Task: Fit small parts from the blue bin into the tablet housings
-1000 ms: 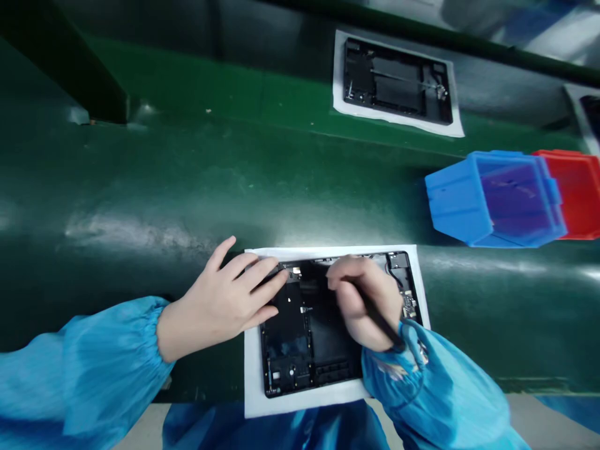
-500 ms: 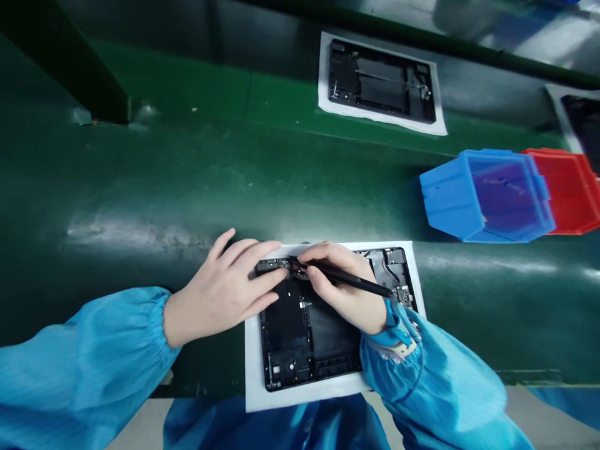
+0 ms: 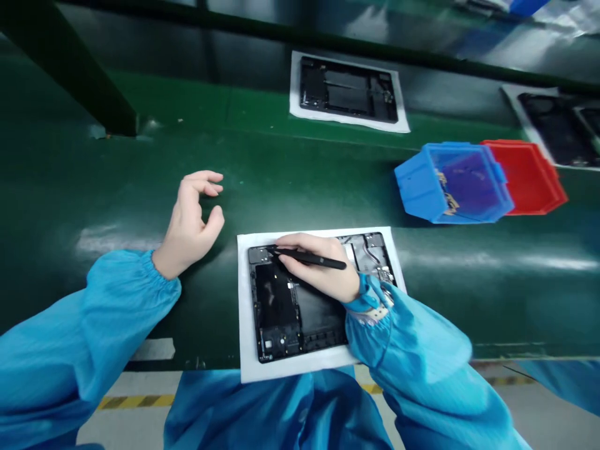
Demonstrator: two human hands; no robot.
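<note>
Holding open, the left grip (image 3: 192, 219) rests apart from the work over the green bench (image 3: 117, 187). The right grip (image 3: 316, 265), the nearer, clenches a black stylus (image 3: 312, 258), its long axis level, tip at the upper-left corner of the black tablet chassis (image 3: 276, 300) on a white sheet (image 3: 246, 325).

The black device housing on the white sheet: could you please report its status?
Right hand gripping black pen-shaped tool, tip near housing's top-left corner. Left hand empty, beside the sheet. Nothing else over it.
</note>
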